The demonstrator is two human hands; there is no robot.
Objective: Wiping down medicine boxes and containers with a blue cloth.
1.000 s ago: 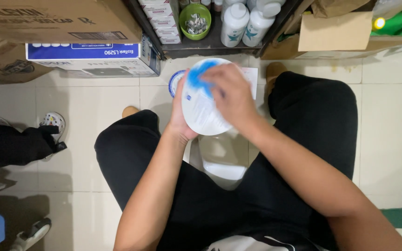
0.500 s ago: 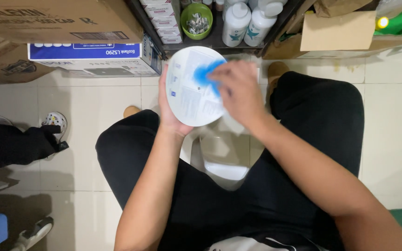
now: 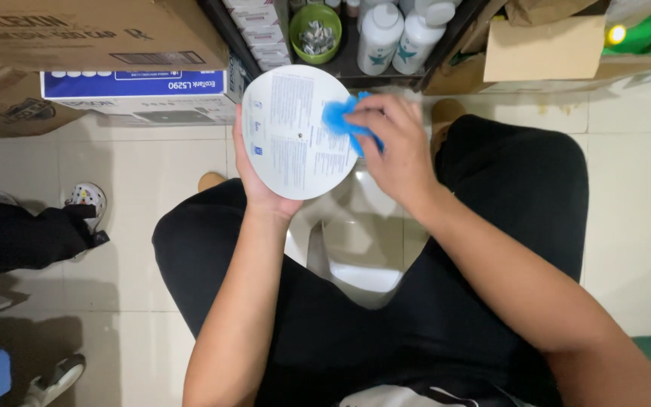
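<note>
My left hand [image 3: 259,185] holds a round white container [image 3: 293,128] from behind, its flat printed face turned toward me. My right hand [image 3: 397,154] presses a small blue cloth [image 3: 342,117] against the right side of that face. Both hands are raised in front of me, above my knees in black trousers [image 3: 514,188]. I sit over a white tiled floor [image 3: 137,173].
A blue and white box [image 3: 141,94] lies under a brown carton [image 3: 92,34] at the upper left. A dark shelf holds a green bowl [image 3: 316,32], white bottles [image 3: 397,34] and small boxes. Another person's black-clad leg and patterned shoe [image 3: 88,200] are at the left.
The container has risen and tilted, so its flat face now points at me. The blue cloth has slid from the top left toward the right edge.
</note>
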